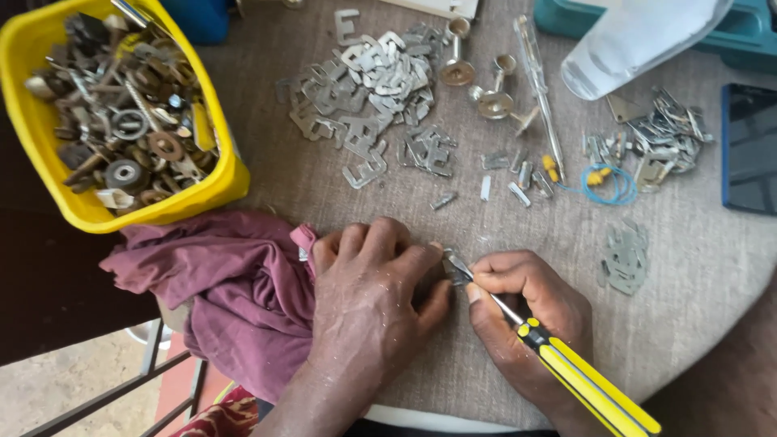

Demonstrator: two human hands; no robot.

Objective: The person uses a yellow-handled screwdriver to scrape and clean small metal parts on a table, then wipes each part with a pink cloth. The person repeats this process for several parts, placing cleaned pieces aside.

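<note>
— Grey cloth-covered table: what is being worked near its front edge?

— A small silvery metal part is pinned there, just right of the left hand, which is closed down over it.

— And the tool?

— A yellow-and-black-handled screwdriver is gripped in the right hand; its long axis is slanted up-left, tip touching the part. The maroon rag is left beside.
</note>
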